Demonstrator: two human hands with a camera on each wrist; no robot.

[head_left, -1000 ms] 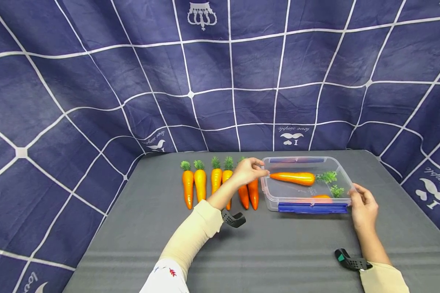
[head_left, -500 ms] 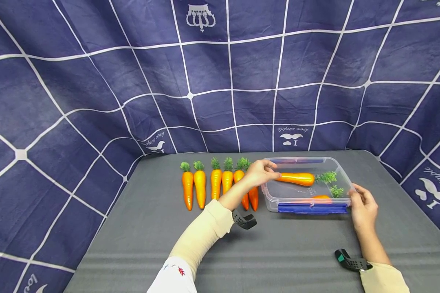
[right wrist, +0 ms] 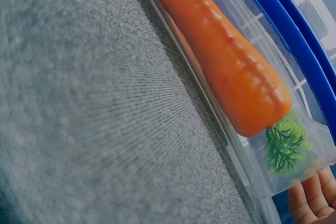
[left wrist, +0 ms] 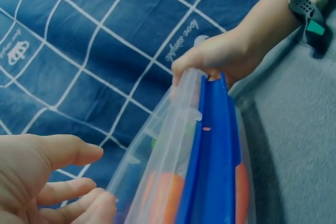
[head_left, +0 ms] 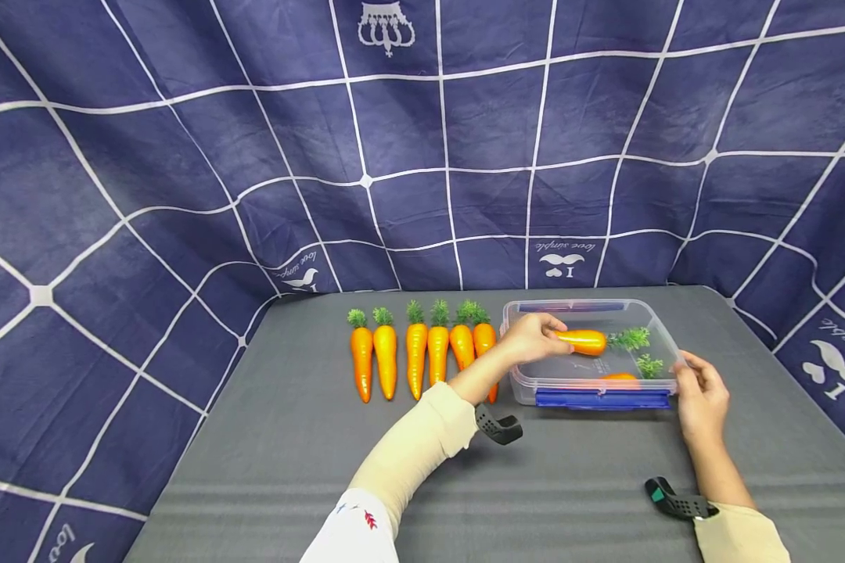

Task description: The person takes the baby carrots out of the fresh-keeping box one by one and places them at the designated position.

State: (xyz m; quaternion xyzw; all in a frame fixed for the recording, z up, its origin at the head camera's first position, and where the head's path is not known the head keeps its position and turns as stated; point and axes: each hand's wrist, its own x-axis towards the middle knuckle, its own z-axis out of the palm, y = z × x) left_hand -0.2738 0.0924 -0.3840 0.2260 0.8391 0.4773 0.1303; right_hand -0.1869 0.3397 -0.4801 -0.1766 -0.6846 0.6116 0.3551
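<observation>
A clear plastic food container point(head_left: 524, 389) with blue latches sits on the right half of the table. Inside lie two orange carrots with green tops: one toward the back point(head_left: 587, 342), the other point(right wrist: 226, 66) along the front wall, mostly hidden in the head view by the latch. My left hand point(head_left: 533, 339) reaches over the container's left side, overlapping the thin end of the back carrot. In the left wrist view its thumb and fingers point(left wrist: 79, 150) are apart with nothing between them. My right hand point(head_left: 702, 397) grips the container's right end, thumb toward the front corner.
Several more carrots point(head_left: 361, 363) lie side by side to the left of the container, tops toward the back. My left forearm passes in front of the rightmost ones. A blue checked curtain point(head_left: 493, 203) hangs behind the grey tabletop point(head_left: 289, 461).
My left hand has moved right, from the container's left rim to above its inside, covering more of the back carrot. That carrot, the container and my right hand have stayed in place.
</observation>
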